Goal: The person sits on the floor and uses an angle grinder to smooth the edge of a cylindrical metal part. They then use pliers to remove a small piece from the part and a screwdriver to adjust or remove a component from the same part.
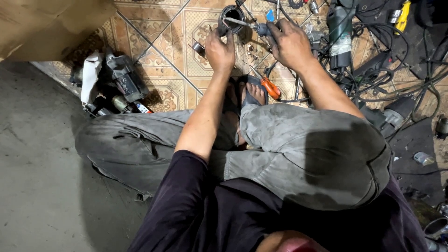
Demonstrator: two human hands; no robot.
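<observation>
Head view, looking down on a person seated cross-legged on the floor. Left hand (220,50) has its fingers closed on the near rim of a dark metal cylinder (232,16) standing on the tiles at the top of frame. Right hand (289,43) is wrapped around a tool handle (262,29), its thin metal shaft (237,21) lying across the cylinder's open mouth. Just below the hands, an orange-handled screwdriver (270,87) lies beside a sandalled foot (253,95). Right of the hands, crowded: a green power tool (340,32), a tangle of black cables (387,77), a yellow tool (404,16) at the top edge, another dark power tool (391,115) near the right knee. Left, well apart from the hands, a heap of dark motor parts (122,77) with a white piece (90,74) against it. Cardboard (46,23) overhangs the top left corner. Open room lies only left of the cylinder, on patterned tan tiles (163,42); lower left is bare grey concrete (42,177). Grey trousers (303,149) fill the middle.
</observation>
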